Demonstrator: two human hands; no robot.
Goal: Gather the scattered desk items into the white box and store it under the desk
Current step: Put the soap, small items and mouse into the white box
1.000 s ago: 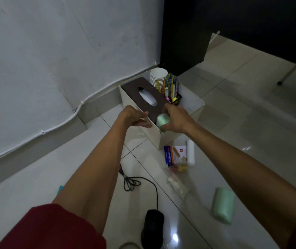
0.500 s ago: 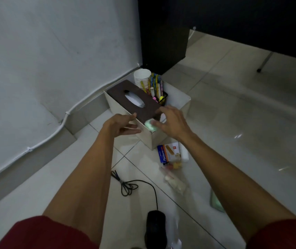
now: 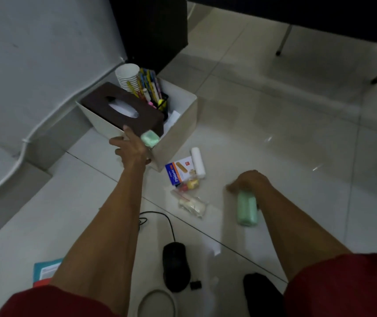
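— Right hand (image 3: 249,181): status?
— Fingers curled over the upper end of the green roll (image 3: 247,210) lying on the floor. Blur hides whether the grip is closed. Left hand (image 3: 132,149), fingers spread, rests against the near corner of the white box (image 3: 178,133), which stands on the floor.
— Hazards?
— The roll may slip on the glossy tile. At that crowded corner the small green pack (image 3: 150,137) sits high; a knock could tip it out.

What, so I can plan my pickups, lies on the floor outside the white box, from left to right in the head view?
Teal-blue flat booklet → blue-and-white cardboard plaster box → white cylindrical roll → pale green cylindrical container.
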